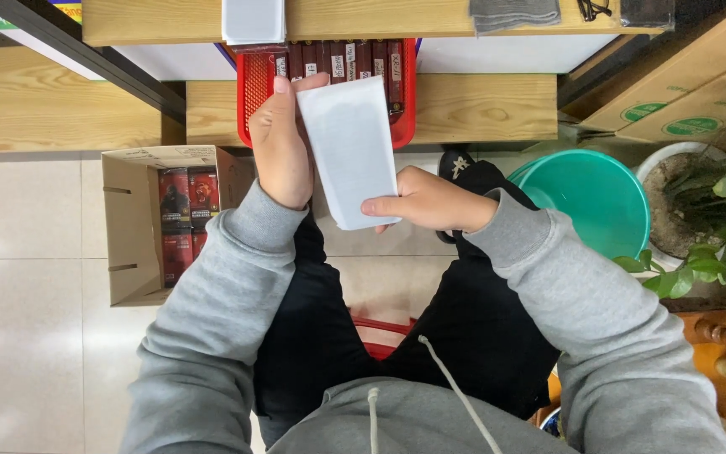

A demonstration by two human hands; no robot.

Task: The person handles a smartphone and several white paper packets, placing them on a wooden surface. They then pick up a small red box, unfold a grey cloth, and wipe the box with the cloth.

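A white paper pouch point(350, 151) is held flat between both hands, above the lap. The left hand point(283, 143) is closed along its upper left edge, thumb laid over the top corner. The right hand point(426, 202) is pinched shut on its lower right corner, thumb on the front face, fingers behind.

Just beyond the pouch, a red plastic basket point(249, 92) is seen on a pale wooden shelf point(481, 105), filled with a row of dark red packets point(346, 59) standing on edge. Left of the left hand, an open cardboard box point(128, 227) is set on the light tiled floor point(27, 252), with red and black packets point(186, 214) inside. Right of the right hand, a green plastic basin point(586, 197) is noted, and further right a potted plant point(716, 210). Folded cardboard point(691, 76) is leaned at the upper right. Grey sleeves and dark trousers are worn.
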